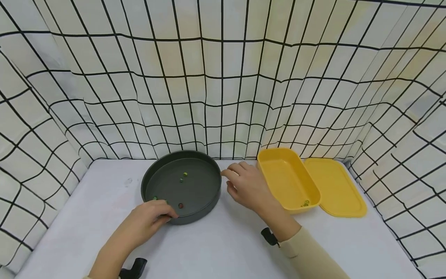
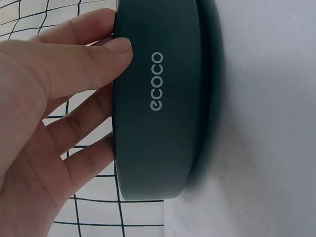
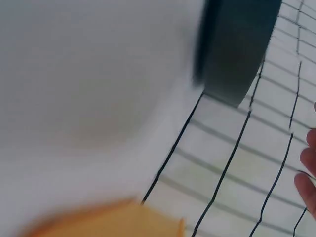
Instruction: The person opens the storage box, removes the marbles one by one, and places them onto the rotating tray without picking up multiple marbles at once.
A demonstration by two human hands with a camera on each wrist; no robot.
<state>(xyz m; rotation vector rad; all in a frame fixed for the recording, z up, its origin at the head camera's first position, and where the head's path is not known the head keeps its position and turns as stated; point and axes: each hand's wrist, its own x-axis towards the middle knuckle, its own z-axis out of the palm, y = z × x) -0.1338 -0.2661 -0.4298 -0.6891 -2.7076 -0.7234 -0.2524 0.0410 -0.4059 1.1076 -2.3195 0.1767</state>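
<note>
Facing us, one white, grid-lined backdrop (image 1: pixel 230 89) encloses the back, left and right of one white table (image 1: pixel 216 252). We see tabletop in front of the dishes and to their left. Left of centre, near the back edge, sits one dark round pan (image 1: pixel 202 186) with a raised rim all round and "ecoco" lettered on its outer wall. Apart from it, on the right, stands one open yellow container (image 1: pixel 283 178); one yellow lid (image 1: pixel 339 190) lies flat just beside that, on its right.

Two hands reach in. The left hand (image 1: pixel 148 219) grips the pan's near-left rim, thumb outside, fingers over the edge and spread slightly apart. The right hand (image 1: pixel 247 184) takes up the gap between pan and container, fingers loosely bent and slightly apart near the pan's right rim; we cannot tell whether they touch it. Two black fittings, one per wrist, hang below the forearms.

Smallest are the beads (image 1: pixel 180 205): we count five in the pan, four green and one reddish brown. A few green ones cluster in the container's near corner, too close together to count.
</note>
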